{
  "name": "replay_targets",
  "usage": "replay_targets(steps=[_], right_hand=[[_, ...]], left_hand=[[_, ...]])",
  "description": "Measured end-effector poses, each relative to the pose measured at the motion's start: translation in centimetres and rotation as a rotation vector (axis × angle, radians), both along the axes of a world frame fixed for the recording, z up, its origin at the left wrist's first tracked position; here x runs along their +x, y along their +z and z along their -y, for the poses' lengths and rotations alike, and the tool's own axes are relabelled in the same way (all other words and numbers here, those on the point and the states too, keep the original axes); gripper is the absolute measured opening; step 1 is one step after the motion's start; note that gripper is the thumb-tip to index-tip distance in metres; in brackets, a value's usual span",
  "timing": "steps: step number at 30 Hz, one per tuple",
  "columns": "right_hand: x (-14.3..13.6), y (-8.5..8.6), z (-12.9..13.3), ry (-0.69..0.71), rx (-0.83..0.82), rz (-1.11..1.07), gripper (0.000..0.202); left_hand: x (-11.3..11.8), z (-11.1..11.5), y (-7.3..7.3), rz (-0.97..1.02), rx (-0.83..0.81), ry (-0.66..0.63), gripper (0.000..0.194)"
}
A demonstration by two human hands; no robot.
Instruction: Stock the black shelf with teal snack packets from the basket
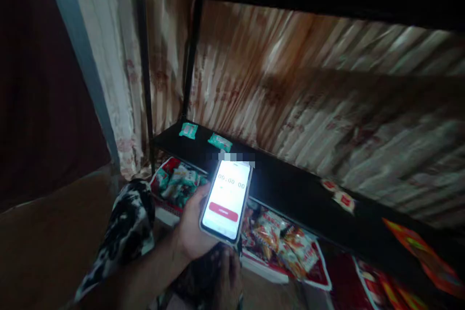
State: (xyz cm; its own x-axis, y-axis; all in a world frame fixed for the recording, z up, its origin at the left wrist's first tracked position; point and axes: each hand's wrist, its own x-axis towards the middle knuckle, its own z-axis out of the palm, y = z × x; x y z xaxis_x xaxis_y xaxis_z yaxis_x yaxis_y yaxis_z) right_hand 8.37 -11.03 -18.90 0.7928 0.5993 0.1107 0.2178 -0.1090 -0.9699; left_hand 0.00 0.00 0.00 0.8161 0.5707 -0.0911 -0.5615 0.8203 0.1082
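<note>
In the head view my left hand [196,225] is wrapped round a phone [225,198]. The phone's lit screen shows a row of zeros and a red button. Below the phone, my right hand [229,271] hangs low with its fingers pointing up; it is dim and partly blurred, and nothing shows in it. Behind the phone runs a black shelf [283,179]. On it lie a green packet [188,130], another green packet [220,142], a small red-and-white packet [344,201] and an orange packet [423,254].
Under the shelf stand a basket of green packets [174,181], a basket of snack packets [283,244] and a third basket at the lower right [385,288]. Dark upright posts [145,58] and a patterned curtain [254,72] stand behind. Patterned cloth [129,223] covers my leg.
</note>
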Motion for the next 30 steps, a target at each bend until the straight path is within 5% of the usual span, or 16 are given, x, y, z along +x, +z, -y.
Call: replay_targets(steps=[7,22,30], right_hand=[[-0.6,-0.1,-1.3,-0.113,0.049,-0.129,0.042],[0.5,1.1,-1.1,-0.027,-0.008,-0.277,0.045],[0.7,-0.1,-0.9,0.018,0.046,-0.285,0.038]], left_hand=[[0.3,-0.3,0.7,0.032,0.049,-0.082,0.052],[1.1,-0.6,-0.7,0.083,0.049,-0.098,0.055],[1.2,-0.7,-1.0,0.12,0.121,-0.111,0.055]])
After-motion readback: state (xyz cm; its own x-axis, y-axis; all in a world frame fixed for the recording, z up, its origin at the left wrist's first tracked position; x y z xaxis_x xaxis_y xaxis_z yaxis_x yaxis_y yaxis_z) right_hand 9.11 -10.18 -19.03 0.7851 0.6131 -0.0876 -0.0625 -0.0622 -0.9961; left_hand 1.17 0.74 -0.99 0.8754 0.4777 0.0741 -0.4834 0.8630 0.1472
